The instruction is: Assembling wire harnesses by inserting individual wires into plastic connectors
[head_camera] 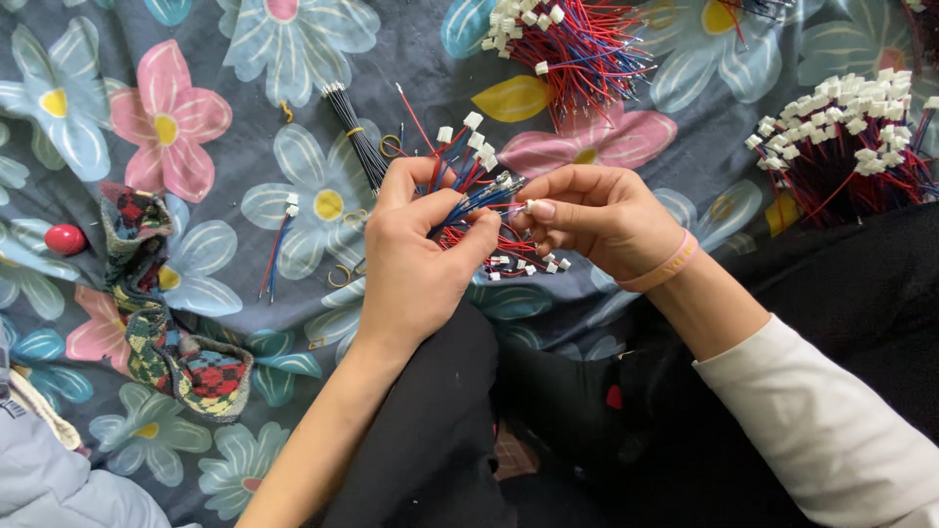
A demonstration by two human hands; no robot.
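Note:
My left hand (416, 259) grips a bunch of red and blue wires (460, 171) with small white plug connectors on their ends, the wire tips pinched between thumb and forefinger. My right hand (592, 215), with a pink band on the wrist, pinches one small white connector (529, 205) at those wire tips. The two hands touch over a flowered cloth (196, 127). A few loose white connectors (533, 264) lie just under the hands.
Two heaps of red and blue connector wires lie at the top (567, 49) and right (846, 137). A black wire bundle (357, 137) with a yellow tie, a loose wire pair (279, 244), a red ball (66, 239), a patterned strap (156, 323) and small rubber bands (340, 276) lie left.

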